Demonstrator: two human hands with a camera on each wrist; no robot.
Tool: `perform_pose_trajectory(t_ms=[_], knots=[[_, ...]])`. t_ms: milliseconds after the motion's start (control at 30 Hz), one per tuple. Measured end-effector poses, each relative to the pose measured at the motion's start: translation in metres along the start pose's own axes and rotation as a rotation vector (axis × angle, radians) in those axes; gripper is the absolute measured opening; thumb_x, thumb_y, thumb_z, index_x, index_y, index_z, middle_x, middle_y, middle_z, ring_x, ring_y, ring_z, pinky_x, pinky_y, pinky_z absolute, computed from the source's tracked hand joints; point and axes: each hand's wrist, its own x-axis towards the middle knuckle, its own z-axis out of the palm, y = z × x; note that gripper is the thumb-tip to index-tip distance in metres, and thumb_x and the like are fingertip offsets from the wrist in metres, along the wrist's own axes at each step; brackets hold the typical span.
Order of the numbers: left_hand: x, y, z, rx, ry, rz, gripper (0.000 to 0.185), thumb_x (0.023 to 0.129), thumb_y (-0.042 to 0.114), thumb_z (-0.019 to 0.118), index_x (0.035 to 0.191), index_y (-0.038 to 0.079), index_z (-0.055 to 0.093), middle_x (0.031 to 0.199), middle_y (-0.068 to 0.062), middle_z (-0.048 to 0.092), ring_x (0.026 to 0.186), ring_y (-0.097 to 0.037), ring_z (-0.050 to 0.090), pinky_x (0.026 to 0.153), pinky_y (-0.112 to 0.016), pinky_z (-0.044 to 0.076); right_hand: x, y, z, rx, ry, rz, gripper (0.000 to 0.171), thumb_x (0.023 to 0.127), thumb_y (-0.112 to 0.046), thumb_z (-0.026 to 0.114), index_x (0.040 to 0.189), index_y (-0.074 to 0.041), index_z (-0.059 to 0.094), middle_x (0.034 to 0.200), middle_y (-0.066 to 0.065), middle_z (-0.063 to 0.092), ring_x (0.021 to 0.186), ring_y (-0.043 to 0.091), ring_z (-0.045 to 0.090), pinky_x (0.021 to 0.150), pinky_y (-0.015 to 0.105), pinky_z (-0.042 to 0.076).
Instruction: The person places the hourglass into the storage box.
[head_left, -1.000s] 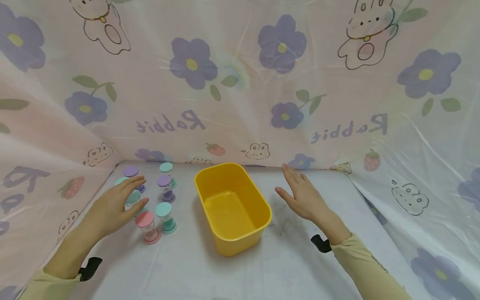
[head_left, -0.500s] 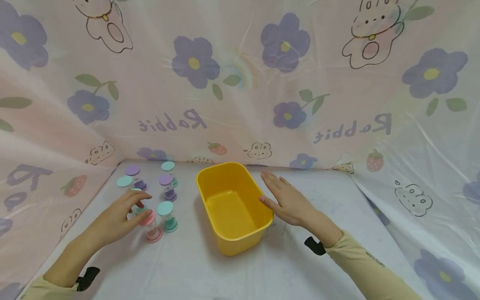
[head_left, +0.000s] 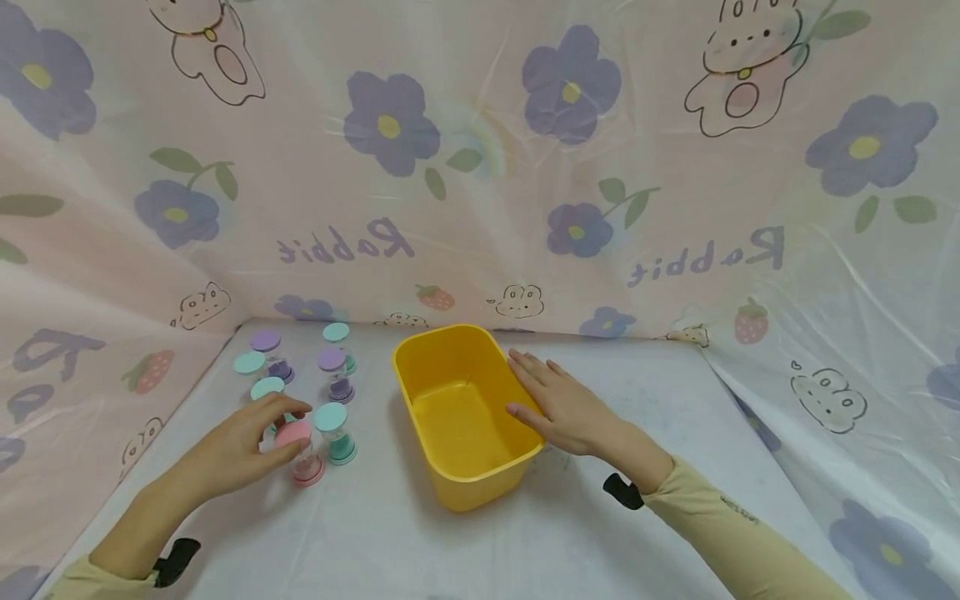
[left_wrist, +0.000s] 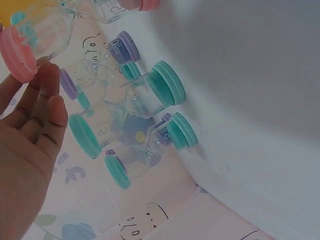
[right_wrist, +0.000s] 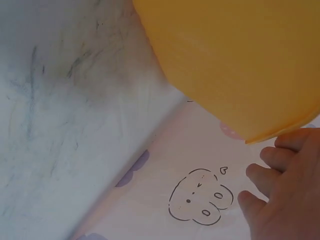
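Note:
My left hand (head_left: 232, 446) is at the pink-capped hourglass (head_left: 307, 467), its thumb and fingers curled about the top cap. The left wrist view shows the fingers against that pink cap (left_wrist: 19, 54); the thumb is out of sight there. The hourglass stands upright on the table. Close to its right is a teal-capped hourglass (head_left: 341, 447). My right hand (head_left: 573, 412) rests with straight fingers on the right rim of a yellow bin (head_left: 480, 493), its thumb reaching over the edge. In the right wrist view, the fingertips (right_wrist: 255, 172) lie beside the bin's rim.
Behind the left hand stand more hourglasses: a purple-capped one (head_left: 335, 360), another purple one (head_left: 266, 341) and several teal ones, such as the far hourglass (head_left: 336, 333). A white cloth (head_left: 360, 550) covers the table. Patterned curtain (head_left: 465, 208) encloses the back and sides.
My left hand has come down and forward onto the pink hourglass's cap. My right hand has moved left from beside the bin onto its rim. The hourglasses and bin stay in place.

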Motion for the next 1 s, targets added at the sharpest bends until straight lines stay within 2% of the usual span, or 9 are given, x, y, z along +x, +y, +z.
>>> perform_pose_trajectory(t_ms=[233,433,633,1000], knots=[[0.000,-0.004,0.004,-0.022,0.061,0.115,0.039,0.079,0.013,0.089,0.114,0.019,0.072,0.104,0.018,0.058,0.086,-0.001,0.050,0.069,-0.024,0.048,0.001,0.001,0.003,0.019,-0.024,0.001,0.076,0.110,-0.055,0.040,0.165,-0.006,0.021,0.173,0.007,0.016,0.159,0.029,0.018,0.128,0.053,0.013],[-0.001,-0.004,0.005,-0.058,0.057,0.118,0.038,0.079,0.012,0.090,0.112,0.018,0.072,0.102,0.018,0.058,0.084,0.000,0.048,0.065,-0.022,0.046,0.000,0.000,0.003,0.045,-0.036,-0.018,0.074,0.110,-0.052,0.040,0.164,-0.004,0.023,0.173,0.009,0.017,0.159,0.032,0.017,0.127,0.057,0.014],[-0.001,-0.002,0.006,-0.075,0.065,0.105,0.039,0.078,0.008,0.090,0.112,0.017,0.072,0.099,0.018,0.056,0.083,-0.001,0.047,0.066,-0.019,0.043,-0.001,0.000,0.006,0.075,-0.028,-0.014,0.074,0.111,-0.050,0.041,0.164,-0.003,0.022,0.173,0.008,0.016,0.158,0.031,0.018,0.127,0.056,0.014],[-0.001,-0.005,0.011,-0.080,0.118,0.156,0.042,0.073,0.005,0.091,0.109,0.013,0.073,0.099,0.015,0.058,0.080,0.000,0.047,0.063,-0.020,0.044,-0.003,0.001,0.010,0.101,-0.005,-0.016,0.073,0.111,-0.047,0.042,0.165,-0.003,0.020,0.173,0.009,0.016,0.158,0.032,0.020,0.127,0.056,0.014]])
